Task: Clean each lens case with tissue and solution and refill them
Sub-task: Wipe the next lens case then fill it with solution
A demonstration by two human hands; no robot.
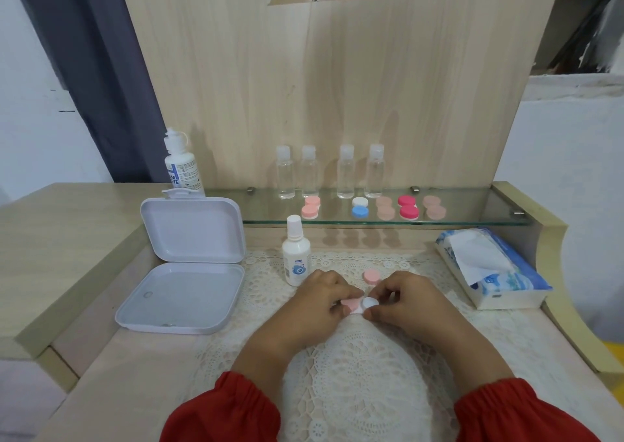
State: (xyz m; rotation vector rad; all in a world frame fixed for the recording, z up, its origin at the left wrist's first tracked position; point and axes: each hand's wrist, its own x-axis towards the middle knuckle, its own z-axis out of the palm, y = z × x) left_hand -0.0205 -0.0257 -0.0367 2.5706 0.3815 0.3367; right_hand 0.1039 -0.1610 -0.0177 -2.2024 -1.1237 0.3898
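Note:
My left hand [320, 301] grips a pink and white lens case [351, 305] over the lace mat. My right hand [410, 301] pinches a small wad of white tissue [368, 302] against the case's right well. A loose pink cap [372, 276] lies on the mat just behind my hands. A small white solution bottle [296, 254] stands capped to the left of my hands. On the glass shelf [472, 220] sit several more lens cases: pink [310, 207], white and blue [359, 207], beige [385, 207], red [408, 207] and tan [435, 206].
An open white plastic box [189, 266] lies at the left, with a large solution bottle [182, 168] behind it. Several clear small bottles [329, 173] stand at the back of the shelf. A tissue pack [489, 266] lies at the right. A lace mat [354, 374] covers the table.

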